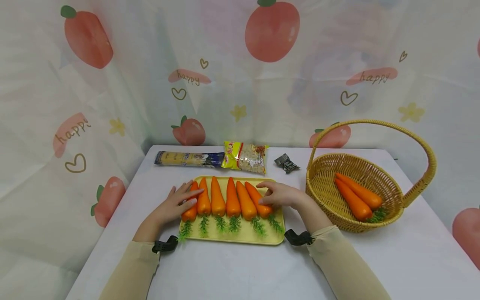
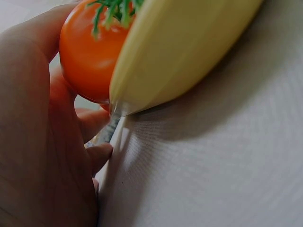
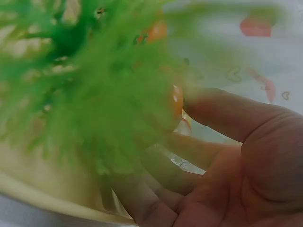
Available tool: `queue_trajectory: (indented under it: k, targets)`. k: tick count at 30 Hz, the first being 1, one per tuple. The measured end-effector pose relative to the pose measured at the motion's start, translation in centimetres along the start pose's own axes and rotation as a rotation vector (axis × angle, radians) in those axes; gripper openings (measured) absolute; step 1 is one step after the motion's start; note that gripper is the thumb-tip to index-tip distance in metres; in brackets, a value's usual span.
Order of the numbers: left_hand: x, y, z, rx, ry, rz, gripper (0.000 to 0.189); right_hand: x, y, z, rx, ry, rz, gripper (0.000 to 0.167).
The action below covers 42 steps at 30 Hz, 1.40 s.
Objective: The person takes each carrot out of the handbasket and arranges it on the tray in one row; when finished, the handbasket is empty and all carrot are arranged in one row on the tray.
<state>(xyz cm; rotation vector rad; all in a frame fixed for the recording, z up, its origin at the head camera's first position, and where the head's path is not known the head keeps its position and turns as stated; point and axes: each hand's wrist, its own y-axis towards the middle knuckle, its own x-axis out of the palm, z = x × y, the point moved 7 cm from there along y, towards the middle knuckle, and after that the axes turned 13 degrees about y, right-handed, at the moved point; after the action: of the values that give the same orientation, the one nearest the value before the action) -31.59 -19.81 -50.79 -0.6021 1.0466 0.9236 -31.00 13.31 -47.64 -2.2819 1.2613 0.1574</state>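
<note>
Several orange carrots (image 1: pixel 218 200) with green tops lie side by side on a pale yellow tray (image 1: pixel 240 236), tips pointing away. My left hand (image 1: pixel 176 204) rests over the leftmost carrot (image 1: pixel 190 213), fingers fairly straight, one fingertip reaching the neighbouring carrot. That carrot's rounded end (image 2: pixel 90 61) sits against the tray's rim in the left wrist view. My right hand (image 1: pixel 279 195) holds the rightmost carrot (image 1: pixel 264 211) with thumb and bent fingers. In the right wrist view, blurred green leaves (image 3: pixel 104 94) hide much of this carrot, with the thumb at its orange side.
A wicker basket (image 1: pixel 318 196) with a tall handle stands right of the tray, two carrots (image 1: pixel 354 200) inside. Behind the tray lie a long noodle packet (image 1: pixel 187 158), a yellow-and-clear food bag (image 1: pixel 245 156) and a small dark packet (image 1: pixel 286 163). A printed curtain hangs behind the white table.
</note>
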Motion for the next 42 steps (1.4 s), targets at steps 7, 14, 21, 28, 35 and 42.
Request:
queue_trajectory:
  k: [7,14,21,28,35,42]
  targets:
    - [0.0,0.0,0.0,0.003,-0.004,0.005,0.047,0.2,0.1,0.1,-0.001,-0.005,-0.008,0.061]
    - [0.0,0.0,0.0,0.004,-0.007,0.003,0.047,0.1,0.0,0.1,-0.006,-0.012,-0.004,0.059]
    - [-0.1,-0.1,0.0,0.016,-0.01,0.009,0.047,-0.8,-1.1,-0.4,-0.003,-0.021,0.015,0.056]
    - [0.0,-0.1,0.0,0.018,-0.006,0.01,0.047,-2.4,-3.4,-1.8,-0.027,-0.012,0.02,0.053]
    - [-0.2,0.0,0.1,0.014,-0.002,0.014,0.047,-5.8,-6.9,-2.9,-0.051,-0.056,0.061,0.054]
    - [0.0,0.0,0.2,0.007,0.005,0.006,0.047,-10.2,-10.9,-2.1,-0.069,-0.066,0.124,0.058]
